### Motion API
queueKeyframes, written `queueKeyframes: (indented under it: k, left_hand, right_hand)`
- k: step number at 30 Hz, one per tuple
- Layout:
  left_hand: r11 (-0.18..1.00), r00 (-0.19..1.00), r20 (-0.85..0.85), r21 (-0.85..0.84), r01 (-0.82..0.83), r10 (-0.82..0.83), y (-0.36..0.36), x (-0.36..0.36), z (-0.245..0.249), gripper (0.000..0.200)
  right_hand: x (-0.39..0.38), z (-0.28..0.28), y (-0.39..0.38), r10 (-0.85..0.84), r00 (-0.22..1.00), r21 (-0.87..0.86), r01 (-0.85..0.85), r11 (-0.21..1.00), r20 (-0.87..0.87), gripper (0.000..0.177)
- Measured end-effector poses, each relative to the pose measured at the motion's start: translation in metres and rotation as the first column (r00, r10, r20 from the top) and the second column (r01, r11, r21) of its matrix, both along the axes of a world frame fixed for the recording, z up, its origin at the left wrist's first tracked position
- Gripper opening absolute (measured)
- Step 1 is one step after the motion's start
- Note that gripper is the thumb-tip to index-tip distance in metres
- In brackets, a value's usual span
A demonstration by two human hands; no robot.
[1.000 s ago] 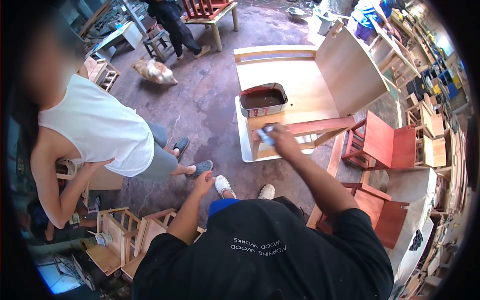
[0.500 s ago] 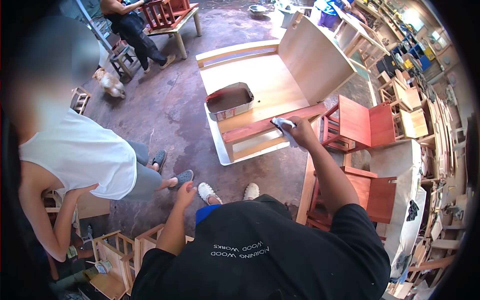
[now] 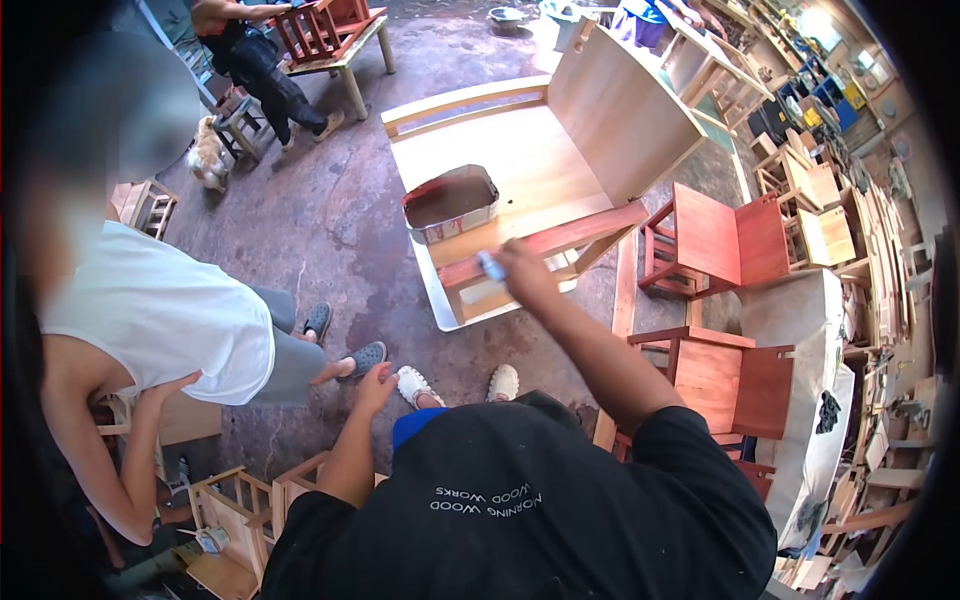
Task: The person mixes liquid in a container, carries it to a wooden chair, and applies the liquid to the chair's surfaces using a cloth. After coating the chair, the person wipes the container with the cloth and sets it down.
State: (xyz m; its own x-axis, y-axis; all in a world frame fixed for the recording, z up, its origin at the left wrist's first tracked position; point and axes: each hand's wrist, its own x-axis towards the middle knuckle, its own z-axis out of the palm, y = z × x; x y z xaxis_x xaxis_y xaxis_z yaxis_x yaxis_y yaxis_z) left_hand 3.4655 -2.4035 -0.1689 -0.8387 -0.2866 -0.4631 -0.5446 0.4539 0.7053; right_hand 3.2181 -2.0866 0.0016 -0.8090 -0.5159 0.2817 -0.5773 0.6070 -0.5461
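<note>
My right hand (image 3: 525, 272) is closed on a small whitish rag (image 3: 490, 266), blurred by motion, at the near armrest (image 3: 570, 236) of a pale wooden bench (image 3: 500, 150). Reddish-brown stain covers the top of that armrest, while the seat and backrest are bare wood. On the seat, beside the armrest, rests a cut-down container (image 3: 455, 222) holding dark reddish-brown liquid. My left hand (image 3: 375, 388) hangs low by my side, its fingers loosely apart and nothing in them.
A person in a white sleeveless top (image 3: 170, 310) stands close at left. Behind, another person (image 3: 255, 60) works at a table with a red chair (image 3: 325, 30); a dog (image 3: 207, 155) is nearby. Red-stained chairs (image 3: 715, 240) stand at right, unfinished wooden chairs (image 3: 230, 530) lower left.
My right hand has slid the rag leftward along the armrest toward its near left end. More of the armrest's right part shows red. The dog has turned and shifted.
</note>
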Motion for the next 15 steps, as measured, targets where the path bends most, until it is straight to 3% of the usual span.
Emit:
queueKeyframes:
  k: [2,4,5,6,7,8,10,11,13,15]
  left_hand:
    - [1.0,1.0,0.026,-0.004,0.009,-0.009,0.002,-0.003,-0.002,0.048]
    - [1.0,1.0,0.011,0.011,-0.002,0.002,0.002,-0.003,-0.004,0.048]
    - [1.0,1.0,0.009,0.008,-0.002,0.002,0.001,-0.003,-0.007,0.048]
    - [1.0,1.0,-0.026,0.001,-0.005,0.005,-0.001,-0.003,-0.009,0.047]
    - [1.0,0.998,-0.06,-0.005,-0.008,0.008,-0.002,-0.004,-0.01,0.046]
    - [1.0,0.998,-0.061,-0.005,-0.01,0.01,0.0,-0.004,-0.006,0.046]
    - [0.997,0.995,-0.069,0.034,-0.065,0.067,0.0,-0.002,0.002,0.045]
    - [0.997,0.995,-0.069,0.03,-0.066,0.068,-0.001,-0.001,0.001,0.045]
    - [0.999,0.998,-0.059,-0.009,-0.036,0.035,-0.005,0.003,-0.004,0.044]
    - [0.999,0.999,-0.044,-0.016,-0.028,0.027,-0.009,0.005,-0.01,0.044]
  right_hand:
    - [0.008,0.001,-0.013,0.131,0.99,0.031,-0.13,0.991,-0.05,0.012]
    - [-0.016,-0.001,0.01,-0.06,0.969,-0.079,0.081,0.994,0.238,0.012]
    - [-0.045,-0.024,0.04,-0.1,0.995,0.029,0.099,0.995,0.028,0.019]
    - [-0.058,0.008,0.066,-0.228,0.967,0.122,0.214,0.969,0.117,0.02]
    - [-0.071,0.018,0.095,-0.328,0.936,0.106,0.315,0.943,0.132,0.022]
    - [-0.107,-0.018,0.137,-0.392,0.905,0.004,0.396,0.918,0.163,0.023]
    - [-0.113,0.006,0.161,-0.39,0.898,0.078,0.412,0.908,-0.203,0.021]
    - [-0.115,0.005,0.155,-0.34,0.905,0.179,0.39,0.903,-0.256,0.02]
    - [-0.086,0.002,0.098,-0.346,0.934,0.194,0.324,0.926,0.091,0.02]
    - [-0.055,-0.038,0.027,-0.291,0.945,0.057,0.286,0.957,0.149,0.022]
